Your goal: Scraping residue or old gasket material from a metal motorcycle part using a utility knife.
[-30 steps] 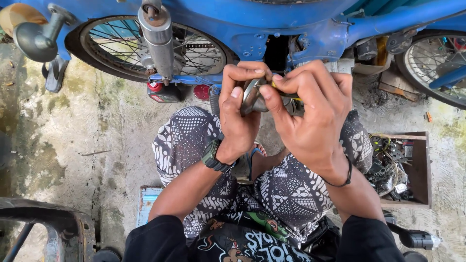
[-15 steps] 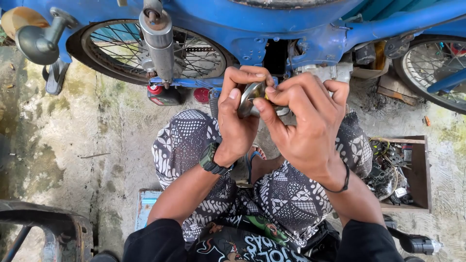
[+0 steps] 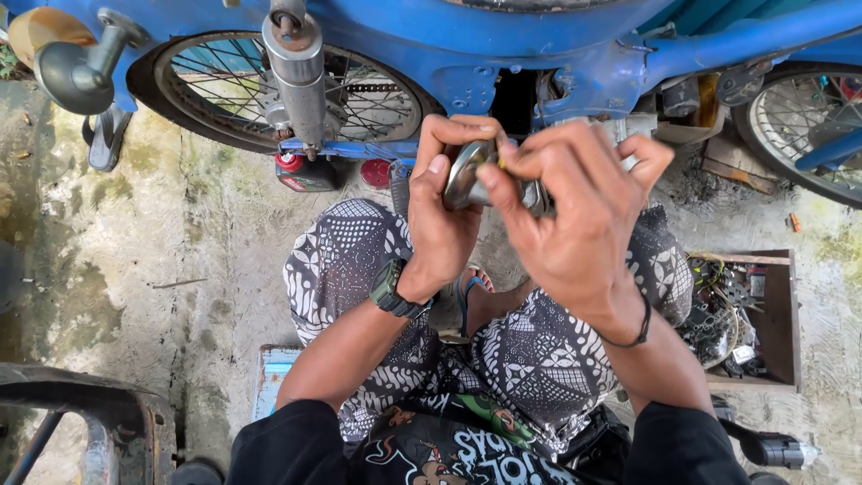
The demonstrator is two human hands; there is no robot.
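Observation:
Both my hands meet in front of me over my patterned shorts. My left hand (image 3: 446, 216), with a dark watch on its wrist, grips a small round grey metal part (image 3: 470, 172) by its edge. My right hand (image 3: 575, 216), a black band on its wrist, closes over the same part from the right, fingertips pinching its top. Most of the metal part is hidden behind my fingers.
A blue motorbike (image 3: 557, 45) stands just beyond my hands, with a spoked wheel (image 3: 287, 90) at the left, another wheel (image 3: 808, 126) at the right and a silver exhaust pipe (image 3: 296, 72). A wooden box of wires and parts (image 3: 754, 314) sits on the concrete at my right.
Both hands stayed clasped on the metal part and shifted slightly in view; my fingers regripped it, right fingertips now over its top.

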